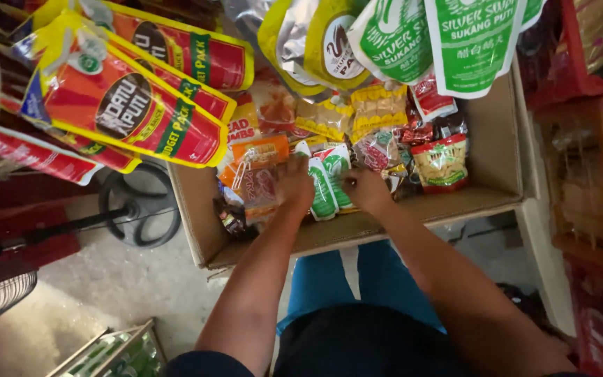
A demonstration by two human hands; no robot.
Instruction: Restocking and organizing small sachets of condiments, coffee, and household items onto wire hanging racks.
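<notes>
Fingers: both hands' curl on green-white sachets (329, 183), grip unclear | sachets: slim, glossy, in cardboard box (500, 139)

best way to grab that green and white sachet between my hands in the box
Pinch the green and white sachet by its near end, coming from above on your side. It lies flat on the other packets in the cardboard box, long axis toward you, so that end is likely freest. The left hand and right hand flank it.

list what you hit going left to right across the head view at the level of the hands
fan base → cardboard box wall → orange snack packet → left hand → green-and-white sachets → right hand → packet with green label → red crate
</notes>
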